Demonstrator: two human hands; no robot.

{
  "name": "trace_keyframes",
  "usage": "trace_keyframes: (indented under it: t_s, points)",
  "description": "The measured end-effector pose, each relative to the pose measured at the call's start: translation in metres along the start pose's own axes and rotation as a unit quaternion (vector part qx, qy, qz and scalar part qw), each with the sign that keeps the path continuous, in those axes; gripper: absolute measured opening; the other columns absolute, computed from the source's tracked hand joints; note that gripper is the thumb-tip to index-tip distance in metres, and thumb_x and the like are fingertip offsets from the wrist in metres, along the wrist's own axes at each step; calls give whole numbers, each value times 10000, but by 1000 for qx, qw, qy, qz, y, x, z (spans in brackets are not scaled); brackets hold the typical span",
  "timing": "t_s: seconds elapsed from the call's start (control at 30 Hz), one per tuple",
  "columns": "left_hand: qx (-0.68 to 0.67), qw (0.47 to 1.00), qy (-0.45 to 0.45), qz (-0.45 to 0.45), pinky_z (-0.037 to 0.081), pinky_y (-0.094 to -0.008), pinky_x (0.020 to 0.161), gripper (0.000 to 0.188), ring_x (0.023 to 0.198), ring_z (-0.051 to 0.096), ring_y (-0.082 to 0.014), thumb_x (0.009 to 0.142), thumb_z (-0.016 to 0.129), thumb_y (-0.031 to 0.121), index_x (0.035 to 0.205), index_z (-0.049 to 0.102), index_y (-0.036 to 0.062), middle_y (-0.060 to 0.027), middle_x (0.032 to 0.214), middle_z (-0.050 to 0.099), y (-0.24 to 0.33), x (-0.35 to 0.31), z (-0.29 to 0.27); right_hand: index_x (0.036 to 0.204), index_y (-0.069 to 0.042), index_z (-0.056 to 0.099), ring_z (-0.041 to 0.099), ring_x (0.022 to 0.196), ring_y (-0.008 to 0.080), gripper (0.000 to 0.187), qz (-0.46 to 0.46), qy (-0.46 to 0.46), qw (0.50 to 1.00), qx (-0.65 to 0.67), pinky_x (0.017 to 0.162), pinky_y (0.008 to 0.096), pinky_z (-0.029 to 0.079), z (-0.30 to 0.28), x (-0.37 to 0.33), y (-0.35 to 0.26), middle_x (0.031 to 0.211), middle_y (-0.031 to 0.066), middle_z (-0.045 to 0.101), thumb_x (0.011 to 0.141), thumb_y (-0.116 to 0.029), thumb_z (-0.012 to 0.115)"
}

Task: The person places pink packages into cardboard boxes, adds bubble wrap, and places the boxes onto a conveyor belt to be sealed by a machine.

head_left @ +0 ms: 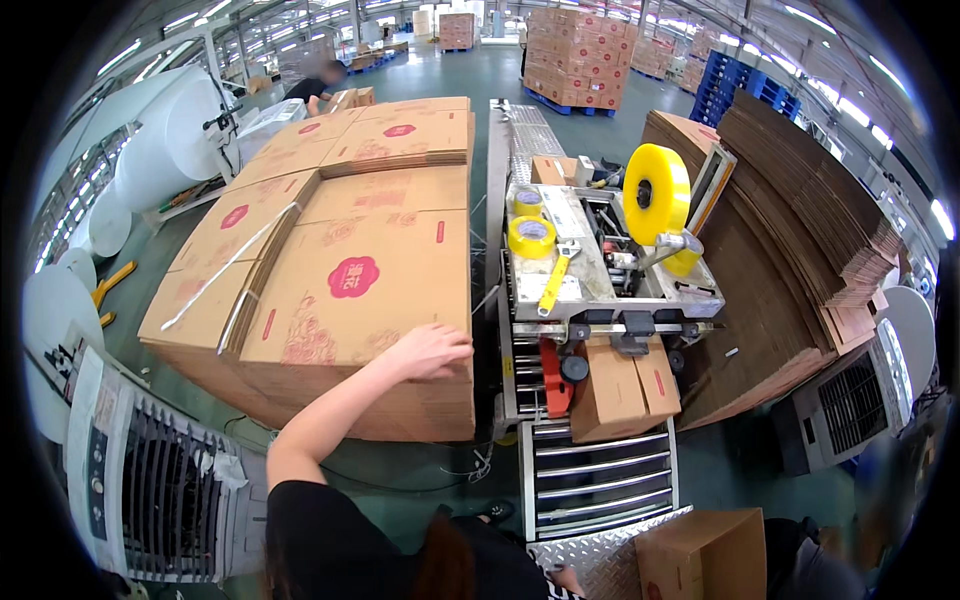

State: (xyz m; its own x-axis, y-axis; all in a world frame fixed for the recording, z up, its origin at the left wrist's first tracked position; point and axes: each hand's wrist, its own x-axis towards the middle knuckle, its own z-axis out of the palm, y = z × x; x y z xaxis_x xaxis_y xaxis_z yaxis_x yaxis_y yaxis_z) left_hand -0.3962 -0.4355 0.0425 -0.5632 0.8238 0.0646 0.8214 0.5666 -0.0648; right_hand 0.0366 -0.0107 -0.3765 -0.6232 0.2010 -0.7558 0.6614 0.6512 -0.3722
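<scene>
My left hand lies at the right edge of a tall stack of flattened cartons, its fingers bent around the edge of the top flattened carton. That carton is brown with a red emblem and faint floral print. Only a small part of my right hand shows at the lower edge, beside a metal plate; its fingers are mostly hidden. Close to it stands an open brown carton on the patterned plate. A closed carton sits under the head of the taping machine.
A roller conveyor runs out from the machine, which carries a large yellow tape roll, smaller rolls and a yellow adjustable wrench. More flattened cartons lean at right. An air cooler stands at left. A person is behind the stack.
</scene>
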Motion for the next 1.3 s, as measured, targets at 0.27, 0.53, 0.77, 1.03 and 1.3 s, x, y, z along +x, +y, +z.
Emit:
trace_keyframes:
  t_s: [0.27,0.53,0.77,1.03,1.3]
  points:
    - [43,974,197,-107,539,-420,794,287,1015,622,-293,818,674,245,1065,582,132,-85,1130,605,19,-3,-12,1230,-16,608,691,981,292,533,-83,174,963,188,863,364,539,-24,-73,27,1056,184,707,781,-278,728]
    - [182,818,522,-156,541,-308,610,167,707,666,-205,862,584,115,1020,637,120,-31,841,670,176,-26,-136,1259,-2,586,679,1016,268,598,-62,104,975,185,877,373,536,98,-175,150,1110,189,688,775,-298,776]
    - [305,724,543,295,354,-181,509,251,543,534,-55,877,548,224,682,628,89,19,608,590,417,-113,-216,1263,42,568,652,1070,301,544,-218,137,940,224,954,369,490,71,-312,40,1174,214,657,828,-230,749]
    - [12,639,654,405,238,-184,464,462,416,342,-55,960,511,378,580,454,121,69,498,336,510,-87,-230,1424,13,347,403,1320,371,1020,-305,369,848,226,1089,469,335,-4,-363,15,1392,249,434,609,-299,874]
    - [-446,651,610,72,305,-292,446,324,460,430,-129,897,483,140,589,466,44,-21,532,461,405,41,-105,1386,24,383,479,1239,297,667,-82,450,868,194,1063,395,363,-36,-432,95,1345,195,469,798,-59,687]
